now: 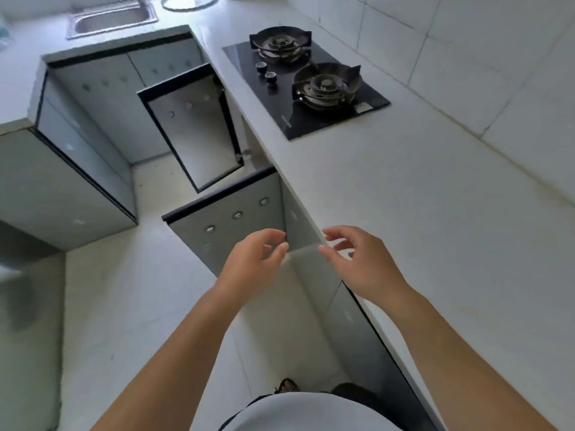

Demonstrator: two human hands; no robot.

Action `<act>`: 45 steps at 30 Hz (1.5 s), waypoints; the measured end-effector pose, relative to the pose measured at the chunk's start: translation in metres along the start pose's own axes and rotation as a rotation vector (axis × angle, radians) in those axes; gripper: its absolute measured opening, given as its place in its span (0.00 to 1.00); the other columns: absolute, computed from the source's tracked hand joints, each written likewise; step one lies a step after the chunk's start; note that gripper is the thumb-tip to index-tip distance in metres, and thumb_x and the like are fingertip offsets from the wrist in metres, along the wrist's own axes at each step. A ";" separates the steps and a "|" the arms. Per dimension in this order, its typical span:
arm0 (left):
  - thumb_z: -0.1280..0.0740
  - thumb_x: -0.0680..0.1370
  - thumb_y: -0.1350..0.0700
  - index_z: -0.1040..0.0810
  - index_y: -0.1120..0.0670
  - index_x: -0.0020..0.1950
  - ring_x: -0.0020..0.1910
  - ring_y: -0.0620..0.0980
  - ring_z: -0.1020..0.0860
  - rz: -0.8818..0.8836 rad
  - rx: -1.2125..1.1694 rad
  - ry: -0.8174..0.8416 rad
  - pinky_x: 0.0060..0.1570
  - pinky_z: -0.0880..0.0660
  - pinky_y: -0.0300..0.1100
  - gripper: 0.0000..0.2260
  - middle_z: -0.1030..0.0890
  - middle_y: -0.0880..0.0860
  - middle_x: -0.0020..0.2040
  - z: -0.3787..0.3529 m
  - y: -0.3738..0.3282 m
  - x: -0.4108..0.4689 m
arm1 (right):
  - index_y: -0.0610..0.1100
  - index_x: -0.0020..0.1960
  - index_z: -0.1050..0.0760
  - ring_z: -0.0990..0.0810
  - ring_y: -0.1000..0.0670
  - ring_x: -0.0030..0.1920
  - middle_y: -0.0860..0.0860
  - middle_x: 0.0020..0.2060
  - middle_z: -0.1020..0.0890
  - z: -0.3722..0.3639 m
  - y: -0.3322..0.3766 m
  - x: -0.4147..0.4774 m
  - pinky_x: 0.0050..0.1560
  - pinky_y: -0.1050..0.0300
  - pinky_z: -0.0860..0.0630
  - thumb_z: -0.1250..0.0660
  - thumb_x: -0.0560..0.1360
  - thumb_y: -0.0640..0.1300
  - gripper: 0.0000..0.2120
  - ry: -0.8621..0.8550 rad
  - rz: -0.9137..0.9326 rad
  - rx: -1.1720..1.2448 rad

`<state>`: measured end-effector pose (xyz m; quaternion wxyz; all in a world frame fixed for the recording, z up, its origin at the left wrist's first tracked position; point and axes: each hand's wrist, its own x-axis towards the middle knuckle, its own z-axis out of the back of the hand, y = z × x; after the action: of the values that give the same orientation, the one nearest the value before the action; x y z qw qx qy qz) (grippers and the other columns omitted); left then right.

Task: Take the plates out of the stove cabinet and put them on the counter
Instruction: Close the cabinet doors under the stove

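Note:
Two grey cabinet doors stand open below the black two-burner gas stove (306,82): the far door (194,129) and the near door (227,216). The cabinet's inside is hidden under the white counter (404,197), and no plates show. My left hand (253,261) hovers in front of the near door with loosely curled fingers, holding nothing. My right hand (357,259) hangs at the counter's front edge, fingers relaxed and holding nothing. A narrow gap separates the two hands.
A steel sink (112,18) sits at the far left corner of the L-shaped counter. Closed grey cabinets (77,169) line the left side. White tiled wall runs along the right. Light floor (140,306) lies between the cabinet rows.

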<state>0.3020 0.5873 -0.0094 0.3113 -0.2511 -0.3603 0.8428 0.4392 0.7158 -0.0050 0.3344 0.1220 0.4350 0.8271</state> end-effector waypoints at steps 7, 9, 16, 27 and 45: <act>0.38 0.78 0.50 0.24 0.49 0.61 0.57 0.45 0.25 0.152 0.015 -0.170 0.55 0.27 0.42 0.12 0.22 0.45 0.58 0.055 0.059 0.008 | 0.49 0.62 0.26 0.23 0.56 0.50 0.56 0.53 0.22 -0.059 0.038 0.058 0.52 0.62 0.26 0.34 0.75 0.50 0.16 0.228 0.133 -0.091; 0.38 0.78 0.50 0.24 0.49 0.61 0.57 0.45 0.25 0.181 0.008 -0.193 0.55 0.27 0.41 0.12 0.22 0.45 0.58 0.066 0.070 0.016 | 0.50 0.62 0.26 0.23 0.57 0.49 0.57 0.53 0.22 -0.073 0.043 0.075 0.50 0.63 0.27 0.34 0.75 0.50 0.16 0.264 0.154 -0.118; 0.38 0.78 0.52 0.24 0.51 0.61 0.57 0.46 0.25 0.227 0.124 -0.269 0.53 0.32 0.36 0.12 0.22 0.47 0.59 0.092 0.098 0.081 | 0.48 0.64 0.28 0.25 0.54 0.57 0.54 0.59 0.23 -0.111 0.050 0.158 0.56 0.59 0.28 0.37 0.77 0.49 0.17 0.370 0.290 -0.300; 0.36 0.77 0.54 0.24 0.51 0.60 0.59 0.50 0.27 0.305 0.309 -0.343 0.50 0.29 0.40 0.12 0.23 0.48 0.58 0.092 0.172 0.214 | 0.45 0.65 0.29 0.28 0.49 0.61 0.50 0.60 0.24 -0.188 0.030 0.312 0.57 0.51 0.27 0.38 0.77 0.48 0.17 0.492 0.409 -0.415; 0.35 0.77 0.53 0.22 0.47 0.56 0.52 0.49 0.24 0.345 0.345 -0.149 0.42 0.33 0.40 0.09 0.21 0.46 0.53 0.107 0.261 0.278 | 0.41 0.52 0.20 0.23 0.44 0.50 0.47 0.48 0.18 -0.272 -0.004 0.386 0.46 0.54 0.29 0.31 0.73 0.43 0.10 0.452 0.371 -0.493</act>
<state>-0.0458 0.5924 -0.1987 0.1737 -0.1894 -0.1849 0.9486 0.0194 0.7985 -0.2036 0.0941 -0.0710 0.2560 0.9595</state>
